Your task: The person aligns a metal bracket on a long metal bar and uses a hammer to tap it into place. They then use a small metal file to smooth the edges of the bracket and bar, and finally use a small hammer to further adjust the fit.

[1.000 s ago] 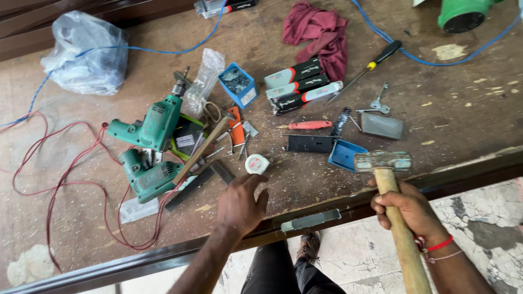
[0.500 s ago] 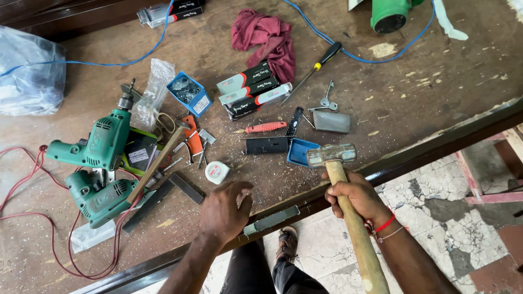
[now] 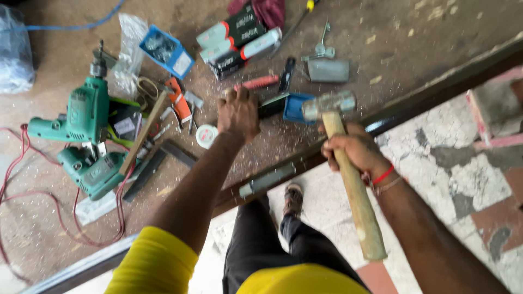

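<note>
Scuffed brown wood makes up the workbench [image 3: 414, 43], dusted with pale shavings and edged by a dark metal rail [image 3: 436, 90]; beyond the rail lies a worn floor of white and reddish tiles [image 3: 463, 179].

From the head camera, the left hand [image 3: 238, 111] reaches out over the bench just above the middle of the picture. It is curled down on a dark flat tool [image 3: 272, 106] that lies by a small blue tray [image 3: 294, 108]; whether the fingers truly clasp it cannot be told, as the hand's back hides them. A red-handled tool [image 3: 256, 83] lies just beyond the knuckles at 12 o'clock, and a small round white tape roll [image 3: 206, 135] sits near the wrist at 8 o'clock.

The right hand [image 3: 351, 149], at 4 o'clock from the left one, is clenched round the pale wooden handle of a hammer [image 3: 348, 179]. The grey metal head sits at 11 o'clock from that hand, over the bench edge and just beside the blue tray, while the handle runs down toward 5 o'clock. A red band circles the right wrist.

Far at 9 o'clock two green power drills [image 3: 87, 136] lie among red cable [image 3: 22, 190]. At 11 o'clock stands a blue box [image 3: 166, 51], and at 12 o'clock a stack of slim boxes [image 3: 237, 38].
</note>
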